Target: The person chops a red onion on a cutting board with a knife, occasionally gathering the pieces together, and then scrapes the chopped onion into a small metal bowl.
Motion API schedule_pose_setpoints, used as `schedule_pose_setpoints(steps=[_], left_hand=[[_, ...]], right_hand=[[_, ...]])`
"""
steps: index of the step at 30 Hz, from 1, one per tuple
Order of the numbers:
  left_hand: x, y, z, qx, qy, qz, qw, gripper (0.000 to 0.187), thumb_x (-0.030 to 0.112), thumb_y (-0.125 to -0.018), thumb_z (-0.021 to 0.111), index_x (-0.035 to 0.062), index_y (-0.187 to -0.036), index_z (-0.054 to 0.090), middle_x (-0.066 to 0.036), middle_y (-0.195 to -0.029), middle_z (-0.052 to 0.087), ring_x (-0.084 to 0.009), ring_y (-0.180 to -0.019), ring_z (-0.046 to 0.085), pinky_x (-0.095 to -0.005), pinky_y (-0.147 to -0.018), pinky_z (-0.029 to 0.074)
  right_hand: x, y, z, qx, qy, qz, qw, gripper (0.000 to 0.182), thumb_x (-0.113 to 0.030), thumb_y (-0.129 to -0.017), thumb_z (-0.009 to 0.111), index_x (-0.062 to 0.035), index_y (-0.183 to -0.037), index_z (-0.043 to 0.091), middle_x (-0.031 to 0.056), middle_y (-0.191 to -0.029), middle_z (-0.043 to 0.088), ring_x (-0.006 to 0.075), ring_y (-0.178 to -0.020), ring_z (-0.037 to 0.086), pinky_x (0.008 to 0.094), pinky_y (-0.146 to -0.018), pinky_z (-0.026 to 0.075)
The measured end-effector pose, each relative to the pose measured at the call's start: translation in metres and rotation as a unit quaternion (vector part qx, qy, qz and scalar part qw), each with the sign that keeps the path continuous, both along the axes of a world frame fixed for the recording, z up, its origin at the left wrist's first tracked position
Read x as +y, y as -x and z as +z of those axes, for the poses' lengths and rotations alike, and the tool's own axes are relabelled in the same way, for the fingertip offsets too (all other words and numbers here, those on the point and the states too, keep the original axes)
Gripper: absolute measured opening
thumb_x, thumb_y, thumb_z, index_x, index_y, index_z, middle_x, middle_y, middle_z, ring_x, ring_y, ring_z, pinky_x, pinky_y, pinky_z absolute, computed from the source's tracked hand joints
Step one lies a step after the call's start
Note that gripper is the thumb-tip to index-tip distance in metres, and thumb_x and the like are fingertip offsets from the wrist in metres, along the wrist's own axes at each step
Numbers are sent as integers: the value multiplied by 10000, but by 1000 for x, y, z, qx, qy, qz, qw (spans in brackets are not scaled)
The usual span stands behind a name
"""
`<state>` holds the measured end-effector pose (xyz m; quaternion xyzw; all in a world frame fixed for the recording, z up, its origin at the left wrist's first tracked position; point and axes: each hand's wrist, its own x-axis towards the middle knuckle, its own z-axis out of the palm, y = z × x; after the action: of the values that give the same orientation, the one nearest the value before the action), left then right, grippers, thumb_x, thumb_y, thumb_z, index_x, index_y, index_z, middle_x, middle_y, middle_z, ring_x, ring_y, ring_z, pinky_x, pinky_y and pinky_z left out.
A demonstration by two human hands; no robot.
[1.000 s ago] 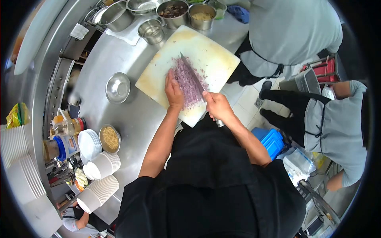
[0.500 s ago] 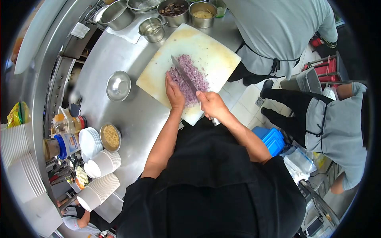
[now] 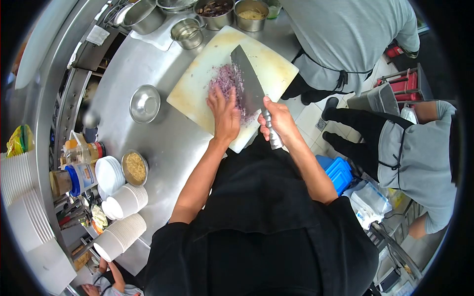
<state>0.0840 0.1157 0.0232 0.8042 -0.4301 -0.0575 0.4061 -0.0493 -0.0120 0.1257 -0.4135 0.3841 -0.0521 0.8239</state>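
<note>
A pale cutting board [image 3: 197, 84] lies on the steel counter with a heap of finely chopped purple onion [image 3: 227, 78] on it. My right hand [image 3: 277, 118] grips the steel handle of a broad cleaver [image 3: 249, 81], whose blade lies tilted almost flat over the right side of the heap. My left hand [image 3: 224, 111] rests palm-down with fingers spread on the near part of the chopped onion, beside the blade.
Steel pots and bowls [image 3: 217, 9] line the far edge of the board. An empty steel bowl [image 3: 145, 103] sits left of it. Stacked white bowls [image 3: 123, 217], plates and jars crowd the near left. Two people in grey with aprons [image 3: 345, 39] stand on the right.
The cleaver went from edge-down in the onion to tilted with its flat face showing. My left hand slid forward onto the heap.
</note>
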Motion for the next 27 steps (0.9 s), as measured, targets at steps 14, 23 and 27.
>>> schedule_pose_setpoints(steps=[14, 23, 27], left_hand=[[-24, -19, 7, -17, -97, 26, 995, 711, 597, -999, 230, 108, -1486, 401, -339, -1571, 47, -572, -1424, 6, -680, -1118, -32], [-33, -56, 2, 34, -203, 92, 974, 630, 500, -1009, 323, 107, -1499, 375, -335, -1573, 20, -571, -1425, -9, -677, -1119, -47], [-14, -62, 23, 1, 28, 74, 997, 695, 536, -917, 554, 143, -1476, 424, -347, -1567, 9, -561, -1430, -10, -692, -1106, -40]], right_hand=[[11, 13, 3, 7, 9, 32, 999, 464, -410, -1021, 479, -53, -725, 475, 63, -600, 532, 145, -396, 497, 299, -326, 406], [11, 17, 10, 7, 0, 51, 999, 493, -422, -1014, 497, -25, -722, 509, 53, -580, 529, 130, -398, 508, 301, -326, 406], [6, 16, -18, 4, 630, 157, 761, 359, -295, -923, 614, 62, -884, 605, 192, -602, 623, 339, -539, 641, 446, -502, 508]])
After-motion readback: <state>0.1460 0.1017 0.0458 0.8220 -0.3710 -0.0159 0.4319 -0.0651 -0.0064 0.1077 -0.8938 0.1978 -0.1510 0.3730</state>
